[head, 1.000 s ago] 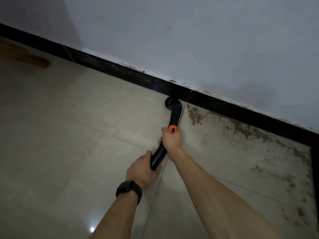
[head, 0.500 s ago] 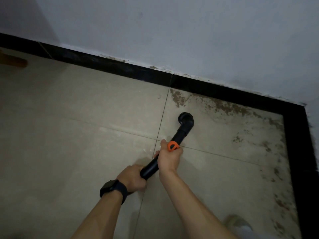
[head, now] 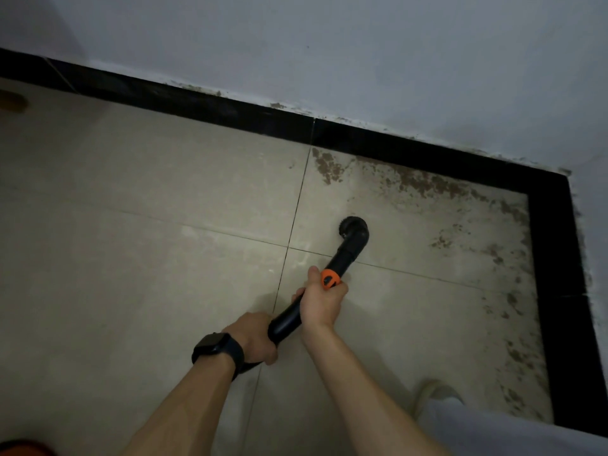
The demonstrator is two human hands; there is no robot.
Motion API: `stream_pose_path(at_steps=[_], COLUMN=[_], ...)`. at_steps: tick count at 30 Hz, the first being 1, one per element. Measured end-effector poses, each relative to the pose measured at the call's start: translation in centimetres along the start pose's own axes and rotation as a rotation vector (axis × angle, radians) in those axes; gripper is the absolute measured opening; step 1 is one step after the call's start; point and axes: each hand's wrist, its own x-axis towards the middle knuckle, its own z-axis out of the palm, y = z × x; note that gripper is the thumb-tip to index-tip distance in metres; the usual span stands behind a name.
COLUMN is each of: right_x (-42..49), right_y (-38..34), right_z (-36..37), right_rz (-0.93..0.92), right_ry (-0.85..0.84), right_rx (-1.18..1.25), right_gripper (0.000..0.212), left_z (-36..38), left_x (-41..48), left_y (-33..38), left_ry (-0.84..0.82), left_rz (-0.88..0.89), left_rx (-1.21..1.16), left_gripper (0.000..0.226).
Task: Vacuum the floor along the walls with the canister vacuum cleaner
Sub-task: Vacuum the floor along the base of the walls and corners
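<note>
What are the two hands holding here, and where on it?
Both grip the black vacuum wand: the right hand just below its orange collar, the left hand lower on the tube's near end.

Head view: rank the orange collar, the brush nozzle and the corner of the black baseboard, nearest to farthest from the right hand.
From the right hand:
1. orange collar, at its fingers on the wand.
2. brush nozzle, ahead on the tile.
3. baseboard corner, far right, beyond the stains.

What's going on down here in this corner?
A person is vacuuming a tiled floor near a corner. Both hands grip the black vacuum wand: the right hand by its orange collar, the left hand lower down. The brush head sits on a tile, short of the brown grime along the black skirting.
</note>
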Motion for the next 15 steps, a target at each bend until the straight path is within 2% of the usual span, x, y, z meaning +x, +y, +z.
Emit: stream_pose_path(at_steps=[5, 15], right_x=[2.2, 4.9], right_y=[-2.6, -4.7], right_z=[0.0, 0.3], right_rz=[-0.048, -0.086], right_ry=[-0.008, -0.017], right_rx=[-0.016, -0.042], right_gripper=[0.024, 0.032], left_z=[-0.3, -0.1], left_x=[0.8, 1.7], left_y=[2.4, 4.0], left_ry=[0.085, 0.283], left_rz=[0.062, 0.165], left_rx=[-0.077, -0.084], left_gripper=[0.028, 0.032])
